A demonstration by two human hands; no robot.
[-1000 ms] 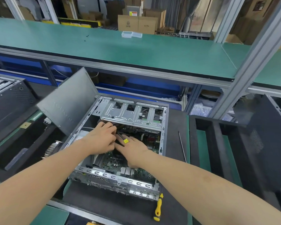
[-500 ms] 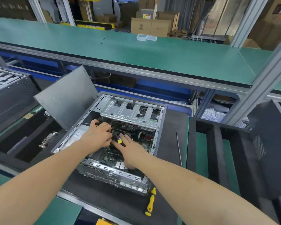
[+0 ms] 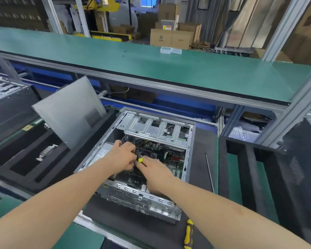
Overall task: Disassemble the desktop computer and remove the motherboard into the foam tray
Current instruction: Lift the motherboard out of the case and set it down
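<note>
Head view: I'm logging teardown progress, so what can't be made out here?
All in the head view:
What the left hand and right hand grip, if anything: their own backs hide the fingertips.
The green motherboard: mostly hidden by both hands and the silver metal drive cage.
The small yellow piece between the hands: too small to identify.
The yellow-and-black screwdriver: lower end cut off by the bottom edge.

The person's left arm (image 3: 43,203) and right arm (image 3: 223,209) are bare along all the length that shows, uncovered right down to the left grip (image 3: 121,155) and right grip (image 3: 156,172). A small yellow piece (image 3: 140,160) sits at the right grip's forefinger; whether it is worn or merely touching, I cannot tell.
</note>
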